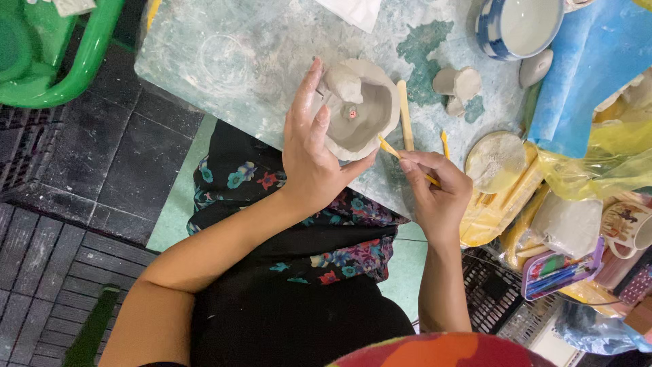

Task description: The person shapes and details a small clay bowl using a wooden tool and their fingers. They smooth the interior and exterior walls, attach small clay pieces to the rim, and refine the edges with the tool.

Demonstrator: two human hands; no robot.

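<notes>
Your right hand (438,190) pinches a thin yellow modelling tool (397,153), grip narrow around it, tip touching the clay bowl's (363,112) near rim. Your left hand (312,153) cups the bowl's side, fingers spread. Bowl sits on, or maybe just above, the tabletop (224,61). A wooden stick (405,112) lies just beside it; clay scraps (458,87) farther off.

On and about the table lie one hollow clay piece (360,109), two yellow modelling tools (407,158), one flat wooden stick (405,112), one blue-and-white bowl (516,27) and one printed mug (626,228).
</notes>
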